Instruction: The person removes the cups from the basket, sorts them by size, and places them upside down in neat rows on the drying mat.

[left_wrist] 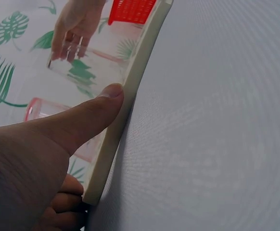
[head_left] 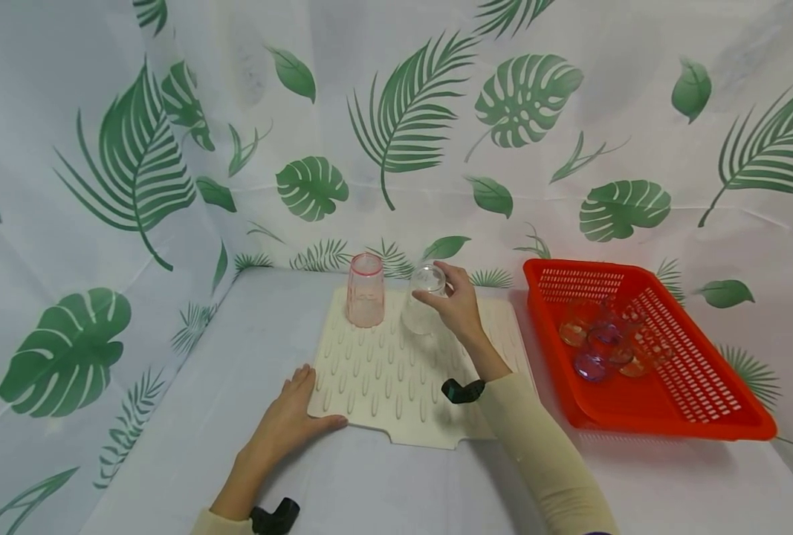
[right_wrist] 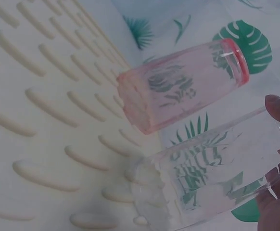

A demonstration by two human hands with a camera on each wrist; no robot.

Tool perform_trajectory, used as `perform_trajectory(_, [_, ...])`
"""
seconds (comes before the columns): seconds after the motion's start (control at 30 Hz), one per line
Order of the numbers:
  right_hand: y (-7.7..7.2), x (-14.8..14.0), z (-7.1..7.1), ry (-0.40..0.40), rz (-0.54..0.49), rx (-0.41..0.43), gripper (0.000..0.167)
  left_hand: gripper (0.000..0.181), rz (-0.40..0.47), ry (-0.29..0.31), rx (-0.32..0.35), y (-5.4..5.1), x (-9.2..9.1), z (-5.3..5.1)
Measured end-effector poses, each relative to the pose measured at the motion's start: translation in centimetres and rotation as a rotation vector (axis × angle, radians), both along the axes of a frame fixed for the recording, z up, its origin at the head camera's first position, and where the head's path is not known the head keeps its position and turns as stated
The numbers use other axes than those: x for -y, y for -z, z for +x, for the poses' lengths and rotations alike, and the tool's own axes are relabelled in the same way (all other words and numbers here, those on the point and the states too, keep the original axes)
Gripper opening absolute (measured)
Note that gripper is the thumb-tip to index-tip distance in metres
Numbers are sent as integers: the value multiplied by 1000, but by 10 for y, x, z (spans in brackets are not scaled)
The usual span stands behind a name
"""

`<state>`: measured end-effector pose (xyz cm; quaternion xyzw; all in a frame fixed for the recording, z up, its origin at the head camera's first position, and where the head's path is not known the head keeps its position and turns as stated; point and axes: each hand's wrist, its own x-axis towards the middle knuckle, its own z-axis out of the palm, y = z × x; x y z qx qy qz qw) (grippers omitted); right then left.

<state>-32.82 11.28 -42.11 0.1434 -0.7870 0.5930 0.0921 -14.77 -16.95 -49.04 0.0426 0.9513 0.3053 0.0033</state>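
Note:
A cream ridged draining board (head_left: pixel 399 405) lies on the table. My left hand (head_left: pixel 290 416) rests at its front-left corner, the fingers along the left side and the thumb (left_wrist: pixel 94 113) stretched along the front edge. On the back of the board a pink-tinted glass (head_left: pixel 366 297) stands upside down. To its right is a clear glass (head_left: pixel 419 316), also mouth down; my right hand (head_left: pixel 459 301) holds it near its raised base. In the right wrist view the clear glass (right_wrist: pixel 202 175) has its rim at the ridges, beside the pink glass (right_wrist: pixel 183 84).
A red plastic basket (head_left: pixel 670 416) stands to the right of the board. Several coloured see-through glasses (head_left: pixel 603 342) lie in it, purple and orange among them. A white cloth with green leaves (head_left: pixel 403 111) hangs behind and at the left.

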Motion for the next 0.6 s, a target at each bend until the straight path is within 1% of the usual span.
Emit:
perform_trajectory(0.2, [0,1,-3,15,21,16,74,112,-4,-7,0,-1,0,1])
perform_trajectory(0.37, [-3,-1,-1,38,35,27,72,112,-10,-5,7,-1,-1,2])
perform_trajectory(0.6, [0,-2,-2,57,37,30,74,113,-21,-5,0,-1,-1,2])
